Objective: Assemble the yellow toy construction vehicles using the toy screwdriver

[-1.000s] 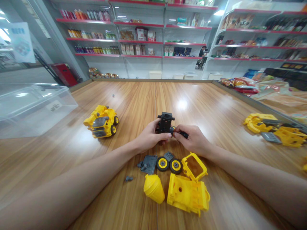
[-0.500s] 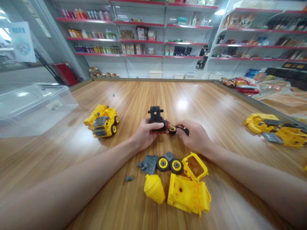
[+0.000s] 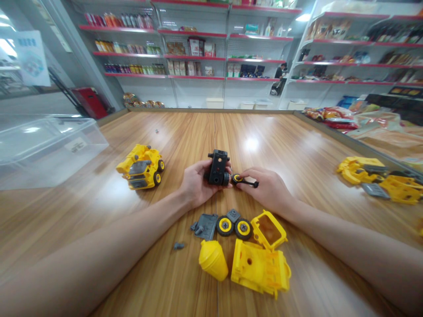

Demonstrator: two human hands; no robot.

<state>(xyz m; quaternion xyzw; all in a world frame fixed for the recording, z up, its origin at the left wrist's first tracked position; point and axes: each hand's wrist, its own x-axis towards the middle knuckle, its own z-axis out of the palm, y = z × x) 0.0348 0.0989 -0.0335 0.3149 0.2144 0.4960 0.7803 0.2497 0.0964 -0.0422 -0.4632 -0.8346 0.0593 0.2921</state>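
Observation:
My left hand (image 3: 197, 185) is closed around a black toy truck chassis (image 3: 218, 168), which is tilted up with its holes facing me. Just right of it, my right hand (image 3: 267, 187) pinches a small wheel with a yellow hub (image 3: 236, 178). A thin black rod-like tool with a knobbed end (image 3: 249, 182) lies under the fingers of that same hand; its exact kind is unclear. Nearer to me are two loose wheels (image 3: 225, 225), a grey plate (image 3: 206, 226), a yellow frame (image 3: 269, 230), a yellow drum (image 3: 213, 259) and a yellow truck body (image 3: 259, 267).
An assembled yellow toy truck (image 3: 140, 167) stands to the left, beside a clear plastic bin (image 3: 56, 149). More yellow toy parts (image 3: 380, 178) lie at the right. A grey screw (image 3: 179, 246) rests near my left forearm. Stocked shelves (image 3: 194, 57) line the back.
The chassis has tilted and come slightly lower and to the right in my left hand. My right fingers have shifted onto the wheel, and more of the black tool shows.

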